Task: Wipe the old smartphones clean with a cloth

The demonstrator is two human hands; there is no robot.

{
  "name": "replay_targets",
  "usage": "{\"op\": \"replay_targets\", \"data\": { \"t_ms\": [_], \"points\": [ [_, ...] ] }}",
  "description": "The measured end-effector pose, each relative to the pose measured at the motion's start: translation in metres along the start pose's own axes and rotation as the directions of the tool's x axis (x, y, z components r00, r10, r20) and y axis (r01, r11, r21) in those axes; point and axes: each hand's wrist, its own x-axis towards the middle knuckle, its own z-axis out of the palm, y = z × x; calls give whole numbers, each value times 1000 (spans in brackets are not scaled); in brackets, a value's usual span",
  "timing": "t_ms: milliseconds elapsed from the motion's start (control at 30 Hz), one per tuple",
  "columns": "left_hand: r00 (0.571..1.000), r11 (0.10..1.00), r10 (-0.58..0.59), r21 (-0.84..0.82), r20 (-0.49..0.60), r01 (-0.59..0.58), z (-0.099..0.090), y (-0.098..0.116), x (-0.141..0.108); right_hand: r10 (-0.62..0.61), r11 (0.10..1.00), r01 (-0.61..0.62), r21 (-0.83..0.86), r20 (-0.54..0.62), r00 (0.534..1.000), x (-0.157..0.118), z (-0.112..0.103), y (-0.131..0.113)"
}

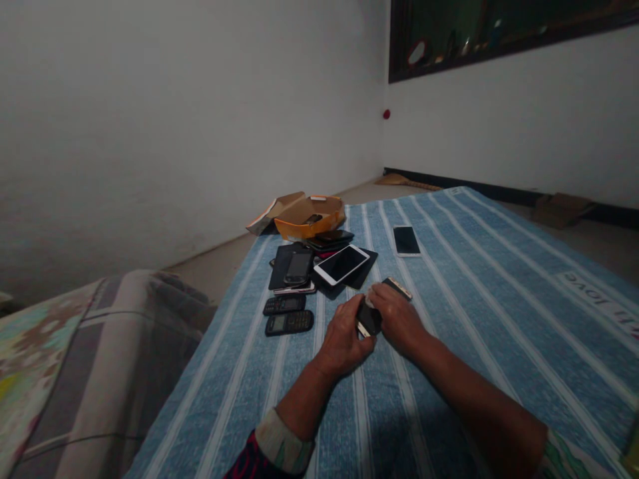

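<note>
A dark-screened smartphone [370, 322] with pale gold ends lies at a slant on the blue striped cover, partly hidden by both hands. My left hand [343, 338] grips its near left edge, thumb at the bottom end. Fingers of my right hand [399, 318] press a small whitish wad [369, 299], perhaps cloth or tissue, against the screen. Left of the hands lie two keypad phones [289, 322] side by side. Beyond them, a white smartphone [342, 265] and a dark phone [299, 267] rest on a pile of dark devices.
An opened orange box [299, 230] with something dark inside stands behind the pile. Another white-edged smartphone [407, 241] lies apart at the right. The striped cover [479, 332] spreads under everything. A cloth-draped surface [114, 359] stands at the left, and white walls [200, 100] rise behind.
</note>
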Motion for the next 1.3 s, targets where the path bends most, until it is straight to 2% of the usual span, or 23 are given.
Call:
{"op": "replay_targets", "data": {
  "t_ms": [67, 133, 200, 333, 433, 500, 667, 767, 1067, 1167, 1300],
  "points": [
    [1000, 1000, -1, 4, 3, 1, 0, -1, 0, 100, 994, -101, -47, -19, 995, 1, -3, 11],
    [1000, 1000, 2, 2, 5, -2, 0, -1, -1, 148, 986, -151, -71, -47, 988, 0, -5, 16],
    [1000, 1000, 5, 1, 3, -5, 1, -2, -1, 121, 990, -124, -63, -54, 991, -5, -4, 11],
    [1000, 1000, 19, -9, -12, -19, 2, -4, 0, -41, 999, 41, 6, -15, 999, -14, 4, -11],
    [999, 999, 34, -21, -19, -35, 2, -3, 0, -102, 995, 102, 14, -12, 995, -14, 7, -18],
    [1000, 1000, 17, -14, -19, -17, 2, -2, 0, -85, 996, 85, -3, -20, 996, -12, 5, -14],
    [1000, 1000, -15, -13, -3, 15, -2, 3, 0, 72, 990, -80, -116, -72, 995, -7, -2, 7],
    [1000, 1000, -7, -21, 10, 8, -4, 5, 0, 119, 978, -135, -159, -105, 987, -9, -2, 11],
    [1000, 1000, 3, -27, 10, -3, -6, 7, 0, -46, 997, 43, -68, -31, 998, -15, 3, -13],
    [1000, 1000, 14, -25, 9, -13, -7, 8, 0, -28, 998, 27, -57, -25, 999, -13, 1, -11],
    [999, 999, 33, -22, 13, -32, -6, 5, -1, 81, 991, -87, -104, -59, 995, -10, -3, 6]
  ]
}}
